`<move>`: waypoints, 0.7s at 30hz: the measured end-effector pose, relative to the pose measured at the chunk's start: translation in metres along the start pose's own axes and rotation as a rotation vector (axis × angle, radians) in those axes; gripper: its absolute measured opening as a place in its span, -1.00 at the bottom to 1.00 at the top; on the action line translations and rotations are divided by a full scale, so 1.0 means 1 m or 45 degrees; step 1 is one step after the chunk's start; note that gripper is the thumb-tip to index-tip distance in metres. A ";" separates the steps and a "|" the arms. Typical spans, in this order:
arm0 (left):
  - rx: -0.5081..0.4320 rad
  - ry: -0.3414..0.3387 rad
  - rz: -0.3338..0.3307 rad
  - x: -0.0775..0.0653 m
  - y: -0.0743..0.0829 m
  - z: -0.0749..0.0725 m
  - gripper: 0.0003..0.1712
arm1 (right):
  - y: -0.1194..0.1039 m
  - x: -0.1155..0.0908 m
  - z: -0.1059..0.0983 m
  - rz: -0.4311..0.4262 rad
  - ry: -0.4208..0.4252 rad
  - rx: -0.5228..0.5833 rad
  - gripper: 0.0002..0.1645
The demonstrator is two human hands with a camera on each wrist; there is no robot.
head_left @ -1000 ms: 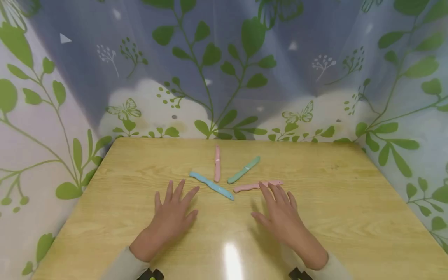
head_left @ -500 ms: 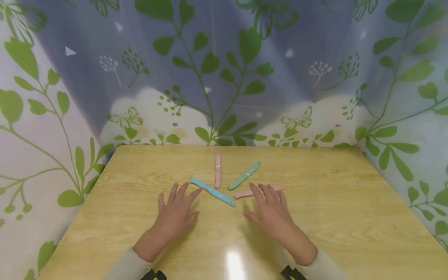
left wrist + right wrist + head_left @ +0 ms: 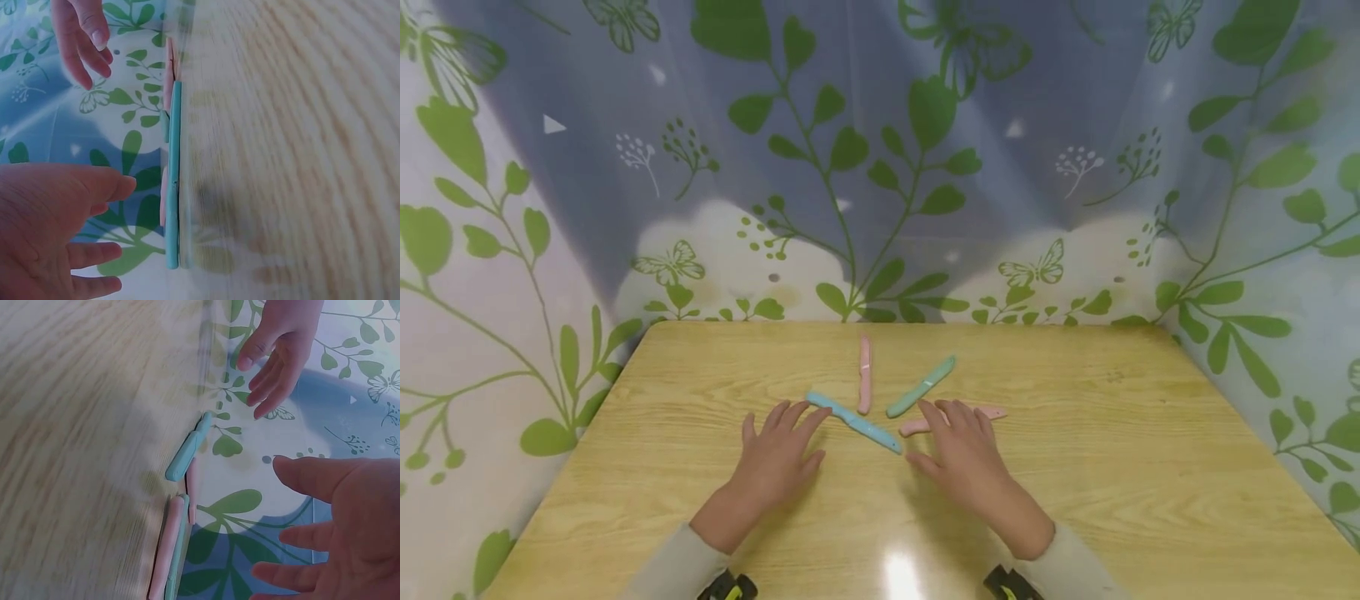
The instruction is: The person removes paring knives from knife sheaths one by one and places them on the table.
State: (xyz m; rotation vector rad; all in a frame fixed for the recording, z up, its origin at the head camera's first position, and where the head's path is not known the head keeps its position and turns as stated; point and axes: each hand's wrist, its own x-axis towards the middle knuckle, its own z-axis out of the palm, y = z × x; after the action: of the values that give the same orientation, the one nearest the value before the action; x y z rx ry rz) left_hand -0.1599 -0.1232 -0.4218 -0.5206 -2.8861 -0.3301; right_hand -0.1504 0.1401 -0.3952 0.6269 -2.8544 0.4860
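Several slim knives in what look like matching coloured sheaths lie on the wooden table: a blue knife [image 3: 856, 423], an upright-lying pink knife [image 3: 865, 375], a green knife [image 3: 921, 387] and a second pink knife [image 3: 914, 427]. My left hand [image 3: 771, 458] hovers palm down, fingers spread, by the blue knife's left end. Above the second pink knife, partly hiding it, hangs my right hand [image 3: 962, 458] with relaxed fingers. The left wrist view shows a gap between the left hand [image 3: 50, 231] and the blue knife [image 3: 175, 175]. Neither hand holds anything.
Behind the table [image 3: 1112, 467] and along both sides hangs a curtain [image 3: 880, 167] printed with leaves and butterflies. A bright light reflection lies on the tabletop near the front edge. Dark straps show at both wrists.
My right hand has moved left, towards the middle, and covers more of the second pink knife's centre. The left hand has shifted slightly towards the blue knife. The view has tilted up; the knives lie still.
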 end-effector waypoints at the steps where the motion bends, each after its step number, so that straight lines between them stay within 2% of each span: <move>1: 0.004 0.009 0.003 0.001 0.000 0.000 -0.37 | 0.000 0.001 0.000 -0.008 0.002 0.005 -0.20; 11: 0.023 0.039 0.028 0.009 -0.003 0.001 -0.44 | -0.005 0.013 0.008 -0.027 0.000 0.018 -0.25; 21: 0.021 -0.006 0.012 0.015 0.001 0.000 -0.43 | -0.011 0.028 0.011 0.007 -0.059 0.012 -0.27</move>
State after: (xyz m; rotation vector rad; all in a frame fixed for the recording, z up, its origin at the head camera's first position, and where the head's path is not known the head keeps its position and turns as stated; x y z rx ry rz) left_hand -0.1732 -0.1178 -0.4188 -0.5322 -2.8877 -0.3033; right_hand -0.1721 0.1164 -0.3957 0.6411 -2.8998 0.4928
